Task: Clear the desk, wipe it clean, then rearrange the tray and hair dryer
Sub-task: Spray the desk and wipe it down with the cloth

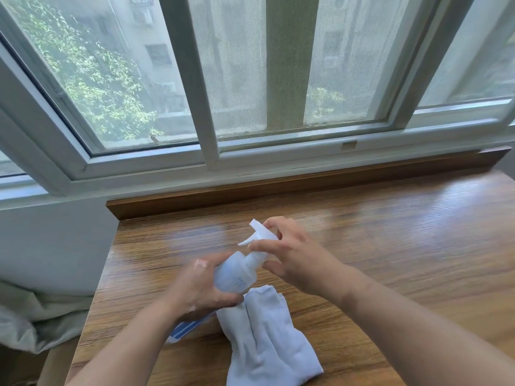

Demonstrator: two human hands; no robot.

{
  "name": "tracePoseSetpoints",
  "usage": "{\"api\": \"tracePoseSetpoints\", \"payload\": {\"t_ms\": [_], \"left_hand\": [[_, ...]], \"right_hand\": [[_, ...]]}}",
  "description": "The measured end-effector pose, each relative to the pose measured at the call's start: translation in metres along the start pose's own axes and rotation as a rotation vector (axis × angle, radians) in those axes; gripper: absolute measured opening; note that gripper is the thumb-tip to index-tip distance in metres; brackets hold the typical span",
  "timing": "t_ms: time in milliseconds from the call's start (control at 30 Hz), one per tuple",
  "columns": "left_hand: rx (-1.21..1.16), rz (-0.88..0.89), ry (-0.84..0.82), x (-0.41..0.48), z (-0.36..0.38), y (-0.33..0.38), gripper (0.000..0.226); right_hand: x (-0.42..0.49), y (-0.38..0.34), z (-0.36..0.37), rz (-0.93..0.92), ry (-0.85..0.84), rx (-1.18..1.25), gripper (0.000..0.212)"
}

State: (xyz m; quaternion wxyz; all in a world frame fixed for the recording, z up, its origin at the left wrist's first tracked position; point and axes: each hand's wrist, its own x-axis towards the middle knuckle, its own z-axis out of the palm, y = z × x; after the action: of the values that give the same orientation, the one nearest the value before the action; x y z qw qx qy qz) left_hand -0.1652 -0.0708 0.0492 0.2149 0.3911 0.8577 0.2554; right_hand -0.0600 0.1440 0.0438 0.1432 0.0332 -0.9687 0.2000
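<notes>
A translucent spray bottle (pixel 237 274) with a white trigger head is held tilted above the wooden desk (pixel 390 246), nozzle pointing away towards the window. My left hand (pixel 200 288) grips the bottle's body. My right hand (pixel 289 252) is curled round the bottle's neck and trigger head. A pale blue cloth (pixel 264 338) lies crumpled on the desk just below the bottle, near the front edge. A blue-and-white striped corner (pixel 186 328) shows under my left wrist. Neither tray nor hair dryer is in view.
The desk has a raised wooden back ledge (pixel 278 185) under a white sliding window (pixel 211 151). To the left of the desk are a pale wall and rumpled white bedding (pixel 33 316). Bare wood stretches to the right.
</notes>
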Motion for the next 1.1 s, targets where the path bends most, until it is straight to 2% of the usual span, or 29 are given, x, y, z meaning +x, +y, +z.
{"api": "tracePoseSetpoints", "payload": {"t_ms": [433,567,667,733,867,1000,1100], "left_hand": [[-0.029,-0.009,0.062,0.002,0.0,0.002,0.07],[-0.046,0.0,0.101,0.002,0.0,0.004,0.067],[-0.048,-0.002,0.129,0.001,0.0,0.004,0.073],[-0.046,0.0,0.139,0.0,0.001,0.006,0.074],[-0.043,0.001,0.157,0.001,0.002,0.011,0.072],[-0.051,-0.022,0.172,0.001,0.004,0.01,0.074],[-0.059,-0.027,0.189,0.002,0.006,0.009,0.076]], "right_hand": [[0.006,-0.011,-0.004,0.114,-0.056,0.095,0.046],[0.003,-0.017,-0.02,0.188,-0.083,0.299,0.063],[-0.001,-0.024,-0.018,0.371,0.073,0.721,0.07],[-0.001,-0.028,-0.01,0.528,0.173,0.934,0.062],[0.003,-0.031,0.0,0.685,0.245,0.998,0.038],[0.001,-0.029,0.001,0.719,0.259,1.14,0.049],[-0.006,-0.029,0.004,0.67,0.253,1.182,0.051]]}}
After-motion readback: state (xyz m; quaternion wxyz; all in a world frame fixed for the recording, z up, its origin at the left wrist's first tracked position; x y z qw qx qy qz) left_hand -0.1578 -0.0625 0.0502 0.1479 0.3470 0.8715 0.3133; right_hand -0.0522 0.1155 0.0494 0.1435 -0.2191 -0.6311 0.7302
